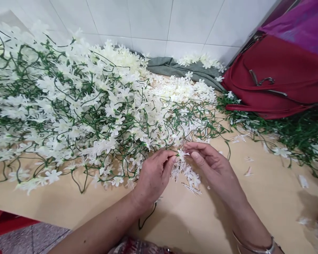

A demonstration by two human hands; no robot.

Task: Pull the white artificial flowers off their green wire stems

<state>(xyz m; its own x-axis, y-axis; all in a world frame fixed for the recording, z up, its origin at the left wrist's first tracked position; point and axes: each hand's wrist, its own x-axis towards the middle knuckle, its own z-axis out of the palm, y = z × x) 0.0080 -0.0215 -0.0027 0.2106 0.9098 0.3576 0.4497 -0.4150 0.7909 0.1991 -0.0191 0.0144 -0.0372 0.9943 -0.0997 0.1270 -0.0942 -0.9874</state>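
My left hand (155, 176) pinches a small white artificial flower (181, 153) by its green base, between thumb and forefinger. A dark green stem (148, 216) hangs down below that hand. Just right of the flower is my right hand (214, 167), its thumb and fingertips apart near the petals, with nothing visible between them. Under both hands lies a small heap of white stamens (184, 169) on the tan table (206, 218).
A big pile of white flowers with green stems (76, 106) covers the left side. Loose petals (182, 88) and a grey cloth (169, 67) lie by the tiled wall. At the right, a red bag (270, 77) sits on green stems (296, 137).
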